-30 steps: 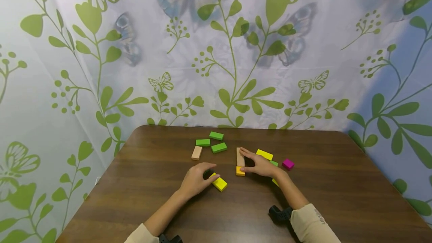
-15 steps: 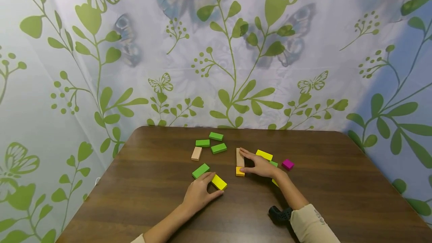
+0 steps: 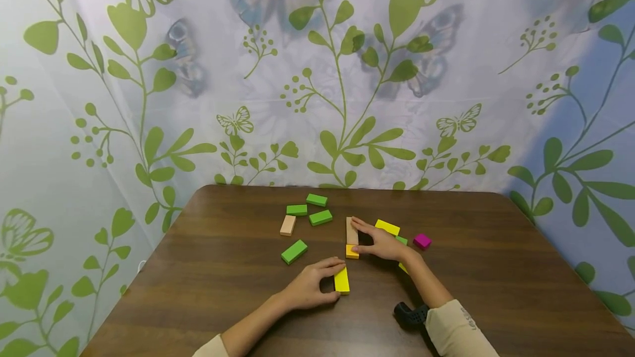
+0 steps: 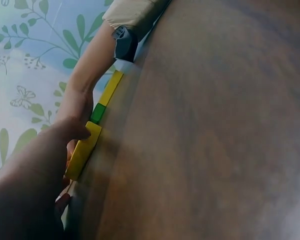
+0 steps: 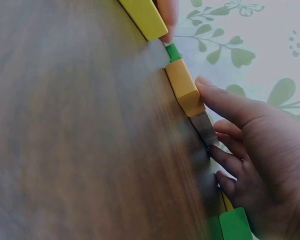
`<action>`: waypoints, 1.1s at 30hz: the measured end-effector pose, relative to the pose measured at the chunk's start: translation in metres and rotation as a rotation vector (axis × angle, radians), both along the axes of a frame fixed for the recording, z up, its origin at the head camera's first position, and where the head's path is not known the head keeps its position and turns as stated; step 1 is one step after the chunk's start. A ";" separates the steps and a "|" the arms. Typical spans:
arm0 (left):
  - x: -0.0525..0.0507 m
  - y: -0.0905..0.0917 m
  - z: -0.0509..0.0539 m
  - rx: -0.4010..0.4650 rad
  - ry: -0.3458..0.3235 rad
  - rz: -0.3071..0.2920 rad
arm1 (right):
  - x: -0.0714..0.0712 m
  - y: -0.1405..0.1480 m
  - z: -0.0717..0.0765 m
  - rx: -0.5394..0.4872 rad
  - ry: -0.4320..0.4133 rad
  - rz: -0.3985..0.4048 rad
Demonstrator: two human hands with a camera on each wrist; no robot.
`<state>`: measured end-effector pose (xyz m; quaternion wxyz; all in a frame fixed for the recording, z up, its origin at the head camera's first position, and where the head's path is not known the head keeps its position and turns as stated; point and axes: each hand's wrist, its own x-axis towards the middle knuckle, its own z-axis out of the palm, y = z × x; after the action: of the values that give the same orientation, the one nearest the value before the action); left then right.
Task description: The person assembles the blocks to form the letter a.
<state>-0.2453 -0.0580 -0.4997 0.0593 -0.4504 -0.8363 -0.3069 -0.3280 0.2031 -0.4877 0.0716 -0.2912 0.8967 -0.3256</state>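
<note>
My left hand pinches a yellow block end to end, with thumb at its near end and fingers at its far end. In the left wrist view this yellow block shows beside the thumb. My right hand rests its fingertips on a plain wooden block, and its thumb touches a small orange block abutting it. The right wrist view shows the thumb against the orange block. The yellow block lies slightly nearer than the orange one, with a gap between.
Several green blocks and a plain wooden block lie to the left on the brown table. By the right hand are a yellow block, a partly hidden green block and a magenta block. A patterned cloth hangs behind.
The left hand has taken hold of the yellow block, turned it and moved it right and nearer. A green block that the hand hid before now shows. The right hand has stayed put.
</note>
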 end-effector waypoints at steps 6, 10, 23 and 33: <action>0.005 -0.003 -0.002 0.031 -0.018 0.109 | 0.000 -0.002 0.001 -0.008 0.005 -0.003; 0.008 -0.005 -0.004 0.049 -0.029 0.180 | 0.000 -0.003 0.001 -0.006 0.004 0.003; -0.005 0.017 -0.008 0.045 -0.036 0.186 | -0.001 -0.002 0.002 -0.007 -0.009 0.015; -0.010 0.028 -0.007 0.049 -0.053 0.216 | -0.002 0.001 0.002 -0.014 -0.022 0.023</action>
<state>-0.2556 -0.0303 -0.5069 0.0807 -0.3475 -0.8736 -0.3309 -0.3297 0.2043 -0.4854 0.0831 -0.2984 0.8902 -0.3341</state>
